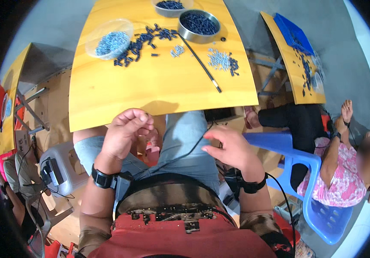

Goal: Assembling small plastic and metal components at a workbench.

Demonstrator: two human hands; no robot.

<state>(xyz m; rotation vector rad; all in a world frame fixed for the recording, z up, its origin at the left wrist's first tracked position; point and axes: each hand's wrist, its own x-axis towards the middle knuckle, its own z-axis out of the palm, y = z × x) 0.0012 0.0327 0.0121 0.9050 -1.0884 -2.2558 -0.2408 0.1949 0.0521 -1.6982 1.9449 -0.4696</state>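
Observation:
My left hand [129, 131] is raised just off the near edge of the yellow table [159, 90]. Its thumb and forefinger are pinched together, and a tiny dark bit shows at the tips, too small to name. My right hand [232, 146] hovers over my lap with thumb and fingers apart, holding nothing I can see. A thin black cable [189, 150] runs across my lap, close to its fingertips. On the table, small black pieces [135, 47] lie in a long heap, beside small silvery pieces [219, 59] and a slim black rod [202, 66].
A clear bowl [129, 32] of silvery pieces and a metal bowl [182, 34] of black pieces stand at the far side. Another bowl [154, 9] is behind them. A person on a blue chair [309, 202] sits at my right, near a second table [299, 86].

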